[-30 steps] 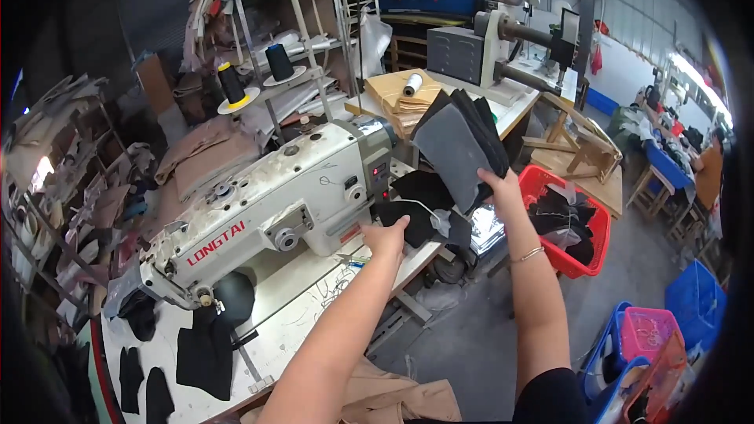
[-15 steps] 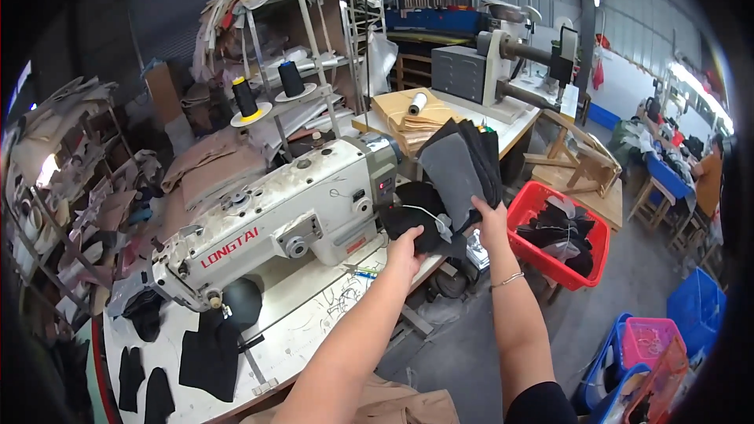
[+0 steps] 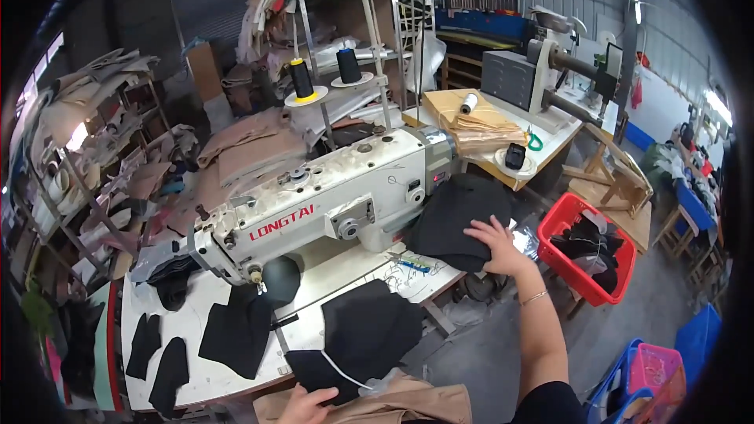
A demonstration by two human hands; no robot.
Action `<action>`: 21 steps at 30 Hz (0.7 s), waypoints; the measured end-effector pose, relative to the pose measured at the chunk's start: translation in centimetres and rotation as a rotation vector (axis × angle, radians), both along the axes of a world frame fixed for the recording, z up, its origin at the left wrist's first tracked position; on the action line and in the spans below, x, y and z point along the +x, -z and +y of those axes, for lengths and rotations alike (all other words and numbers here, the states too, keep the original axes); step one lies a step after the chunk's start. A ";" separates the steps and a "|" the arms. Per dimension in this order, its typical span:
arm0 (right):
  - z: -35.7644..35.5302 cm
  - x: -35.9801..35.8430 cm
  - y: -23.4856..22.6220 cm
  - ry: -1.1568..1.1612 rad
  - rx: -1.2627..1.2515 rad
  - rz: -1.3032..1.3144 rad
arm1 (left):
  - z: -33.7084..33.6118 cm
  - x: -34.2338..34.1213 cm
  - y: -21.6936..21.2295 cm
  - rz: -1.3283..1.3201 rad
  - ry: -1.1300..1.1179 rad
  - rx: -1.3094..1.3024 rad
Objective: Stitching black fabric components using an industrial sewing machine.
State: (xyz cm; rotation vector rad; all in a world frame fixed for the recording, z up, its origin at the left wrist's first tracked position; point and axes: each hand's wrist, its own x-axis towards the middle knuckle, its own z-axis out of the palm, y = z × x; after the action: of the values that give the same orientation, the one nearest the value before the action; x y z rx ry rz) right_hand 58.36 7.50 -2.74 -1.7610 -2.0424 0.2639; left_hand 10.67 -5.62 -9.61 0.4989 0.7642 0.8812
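My left hand (image 3: 308, 407) is at the lower edge of the view, its thumb and finger closed on the corner of a bundle of black fabric pieces (image 3: 373, 326). A white tie runs across that bundle, which overlaps the front edge of the white sewing table (image 3: 314, 302). My right hand (image 3: 503, 246) has its fingers spread on the side of a larger stack of black fabric pieces (image 3: 452, 224). This stack sits at the table's right end, beside the head of the white sewing machine (image 3: 338, 188).
Loose black pieces (image 3: 236, 331) lie left of the needle. A red basket (image 3: 577, 281) with black pieces stands at the right. Brown cloth (image 3: 416, 402) lies below the table edge. Behind, a second table carries brown sheets (image 3: 463, 129) and a black object (image 3: 515, 156).
My left hand has moved down and left with the tied bundle, apart from the right hand. The larger stack has come down onto the table end, and my right hand's fingers have spread.
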 end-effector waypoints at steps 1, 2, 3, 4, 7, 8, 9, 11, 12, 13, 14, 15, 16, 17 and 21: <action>-0.8 -0.8 -1.7 0.080 -0.028 -0.111 | -0.4 -0.8 0.6 -0.032 -0.026 0.037; -1.9 -1.5 -3.4 0.164 -0.057 -0.223 | -0.4 -1.4 1.2 -0.065 -0.048 0.075; -2.9 -2.0 -4.8 0.219 -0.143 -0.338 | -0.5 -0.6 0.5 -0.066 -0.101 0.077; -3.3 -2.1 -4.6 0.238 -0.137 -0.338 | -0.3 0.4 -0.2 -0.069 -0.083 0.084; -6.0 -5.8 -3.0 -0.204 0.075 0.569 | 1.2 4.7 -2.5 -0.019 -0.142 0.277; -7.2 -9.6 -3.2 -0.260 -0.129 1.106 | 1.9 6.4 -5.6 0.265 -0.002 0.322; -7.9 -12.8 -2.3 -0.419 -0.060 1.381 | 2.6 8.6 -7.0 0.080 -0.158 0.315; -7.7 -15.4 -2.2 -0.609 0.018 1.654 | 4.4 12.8 -6.9 0.265 -0.131 0.629; -7.3 -15.7 -2.9 -0.370 0.031 1.695 | 5.5 13.7 -6.7 0.380 -0.002 0.683; -6.7 -15.5 -3.4 -0.124 0.047 1.723 | 6.2 14.7 -7.5 0.409 0.074 0.629; -5.2 -14.5 -4.0 -0.078 0.071 1.759 | 6.8 15.3 -8.0 0.440 0.143 0.574; -3.5 -13.0 -5.7 -0.016 0.117 1.770 | 6.9 15.7 -8.2 0.225 0.099 0.647; -0.7 -10.6 -6.2 0.068 0.293 1.776 | 6.7 15.8 -8.2 0.008 0.056 0.717; 2.5 -7.0 -6.9 0.107 0.465 1.741 | 6.4 14.8 -8.3 0.021 0.132 0.748; 13.0 5.3 -13.0 0.091 0.455 1.905 | 5.4 7.7 -4.9 0.115 0.584 0.676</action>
State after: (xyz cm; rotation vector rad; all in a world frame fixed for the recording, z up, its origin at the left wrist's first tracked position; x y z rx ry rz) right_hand 63.70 20.50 10.24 -0.5571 -0.4876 0.8777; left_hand 18.38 -0.22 -4.66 1.3061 0.3636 0.5400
